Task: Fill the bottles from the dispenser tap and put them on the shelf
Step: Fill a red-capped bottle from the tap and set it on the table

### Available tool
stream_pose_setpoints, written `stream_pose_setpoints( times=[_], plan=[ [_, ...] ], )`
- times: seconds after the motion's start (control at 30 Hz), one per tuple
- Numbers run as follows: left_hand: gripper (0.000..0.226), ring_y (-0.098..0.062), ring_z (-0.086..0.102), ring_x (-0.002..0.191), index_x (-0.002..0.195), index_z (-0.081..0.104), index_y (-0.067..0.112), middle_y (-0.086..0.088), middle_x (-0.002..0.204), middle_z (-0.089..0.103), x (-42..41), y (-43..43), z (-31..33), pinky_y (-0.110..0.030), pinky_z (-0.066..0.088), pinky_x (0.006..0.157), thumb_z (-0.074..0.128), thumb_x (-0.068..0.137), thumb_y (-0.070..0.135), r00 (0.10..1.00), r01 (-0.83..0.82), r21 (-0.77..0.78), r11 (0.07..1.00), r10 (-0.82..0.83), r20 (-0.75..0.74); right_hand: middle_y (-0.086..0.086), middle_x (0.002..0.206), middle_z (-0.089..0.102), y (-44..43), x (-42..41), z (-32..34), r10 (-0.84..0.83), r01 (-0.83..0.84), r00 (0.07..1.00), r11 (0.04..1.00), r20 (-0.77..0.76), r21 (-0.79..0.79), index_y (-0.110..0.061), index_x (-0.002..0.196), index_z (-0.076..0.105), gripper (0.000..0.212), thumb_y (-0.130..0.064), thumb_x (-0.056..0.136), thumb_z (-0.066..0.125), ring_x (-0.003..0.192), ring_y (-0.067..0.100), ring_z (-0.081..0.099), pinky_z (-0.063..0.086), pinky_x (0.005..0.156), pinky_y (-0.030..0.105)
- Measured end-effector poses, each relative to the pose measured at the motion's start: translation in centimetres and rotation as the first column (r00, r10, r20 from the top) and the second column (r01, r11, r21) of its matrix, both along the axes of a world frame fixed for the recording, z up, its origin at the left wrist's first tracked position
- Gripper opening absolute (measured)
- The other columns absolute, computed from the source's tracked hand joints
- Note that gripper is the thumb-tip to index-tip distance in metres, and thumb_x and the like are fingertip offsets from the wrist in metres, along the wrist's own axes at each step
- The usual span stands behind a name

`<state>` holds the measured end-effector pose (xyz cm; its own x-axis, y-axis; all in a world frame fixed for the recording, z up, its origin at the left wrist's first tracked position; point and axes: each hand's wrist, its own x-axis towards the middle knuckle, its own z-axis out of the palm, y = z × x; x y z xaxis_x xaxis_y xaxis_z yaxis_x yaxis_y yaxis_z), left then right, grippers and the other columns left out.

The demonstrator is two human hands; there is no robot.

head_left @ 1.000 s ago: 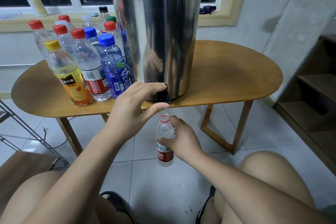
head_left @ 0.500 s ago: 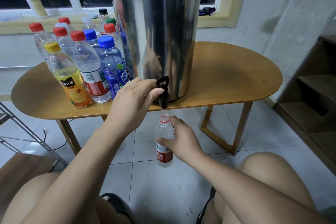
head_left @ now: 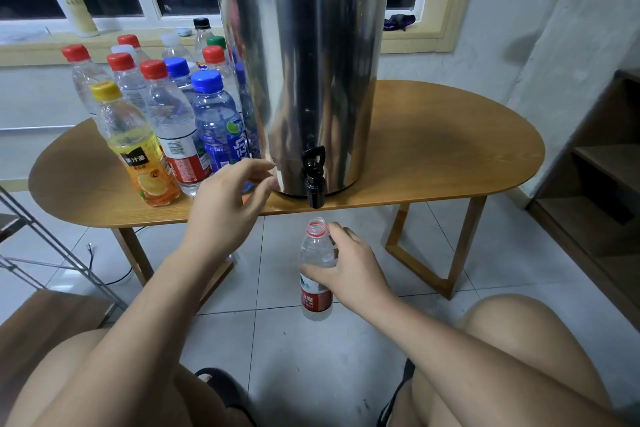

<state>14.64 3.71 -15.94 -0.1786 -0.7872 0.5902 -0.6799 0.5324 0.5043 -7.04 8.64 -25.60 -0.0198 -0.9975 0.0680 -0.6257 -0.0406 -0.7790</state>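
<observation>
Pale floor tiles run under an oval wooden table (head_left: 450, 156) set below a dark window, and a tall steel dispenser (head_left: 304, 62) stands at the table's front edge with its black tap (head_left: 313, 177) overhanging that edge. A second ago the left hand (head_left: 225, 208) lay on the tap; now it has come off and hangs just left of it, fingers loosely curved and apart, holding nothing. The tap lever stands upright and no stream shows under the spout, so the flow looks stopped and this fill is probably finished. The right hand (head_left: 349, 270) has kept its place, fingers and thumb wrapped round an uncapped red-labelled bottle (head_left: 316, 248) held upright in the air, its mouth just below the spout. Capping it and carrying it to the shelf (head_left: 602, 156) would seem to come next. How full the bottle is cannot be told: the clear wall gives no readable water line, and the hand covers its middle. Its cap is not in view. The shelf is cut off at the right edge. A cluster of capped bottles (head_left: 173, 114) crowds the table's left half, the rear ones hidden behind the front ones and the dispenser.
</observation>
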Motion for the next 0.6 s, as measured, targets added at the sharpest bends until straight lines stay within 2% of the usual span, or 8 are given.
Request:
stream_pose_setpoints(
  times=[0.13, 0.33, 0.53, 0.6],
  plan=[
    [0.025, -0.015, 0.067, 0.11, 0.123, 0.074, 0.026, 0.01, 0.115, 0.073, 1.7, -0.8, -1.4, -0.045, 0.059, 0.093, 0.078, 0.098, 0.031, 0.992, -0.049, 0.046, 0.998, 0.043, 0.12, -0.017, 0.123, 0.065, 0.5, 0.0, 0.3, 0.028, -0.027, 1.0, 0.999, 0.014, -0.024, -0.041, 0.128, 0.055, 0.06, -0.05, 0.08, 0.089, 0.113, 0.01, 0.064, 0.063, 0.094, 0.041],
    [0.038, -0.023, 0.065, 0.113, 0.13, 0.072, 0.024, 0.003, 0.123, 0.071, 3.0, -1.5, -3.4, -0.046, 0.059, 0.091, 0.082, 0.094, 0.033, 0.96, -0.149, 0.084, 0.985, 0.124, 0.253, -0.019, 0.123, 0.065, 1.3, -0.1, 0.7, 0.073, -0.071, 0.996, 0.997, 0.044, -0.032, -0.038, 0.126, 0.057, 0.057, -0.048, 0.081, 0.09, 0.114, 0.006, 0.064, 0.063, 0.095, 0.037],
    [0.032, -0.021, 0.066, 0.106, 0.126, 0.073, 0.025, 0.004, 0.116, 0.075, 3.4, -1.6, -4.2, -0.046, 0.06, 0.088, 0.079, 0.096, 0.033, 0.955, -0.157, 0.087, 0.984, 0.128, 0.266, -0.019, 0.118, 0.066, 2.1, -0.2, 0.9, 0.101, -0.099, 0.993, 0.994, 0.055, -0.052, -0.039, 0.12, 0.059, 0.052, -0.048, 0.08, 0.09, 0.11, 0.003, 0.065, 0.062, 0.092, 0.036],
    [0.032, -0.012, 0.067, 0.102, 0.125, 0.074, 0.026, 0.007, 0.114, 0.075, 3.3, -1.1, -4.0, -0.037, 0.061, 0.087, 0.08, 0.095, 0.033, 0.973, -0.135, 0.121, 0.983, 0.108, 0.205, -0.018, 0.116, 0.067, 2.3, -0.3, 0.9, 0.1, -0.097, 0.993, 0.994, 0.062, -0.057, -0.038, 0.118, 0.06, 0.051, -0.047, 0.079, 0.091, 0.109, 0.002, 0.065, 0.062, 0.092, 0.037]
  ],
)
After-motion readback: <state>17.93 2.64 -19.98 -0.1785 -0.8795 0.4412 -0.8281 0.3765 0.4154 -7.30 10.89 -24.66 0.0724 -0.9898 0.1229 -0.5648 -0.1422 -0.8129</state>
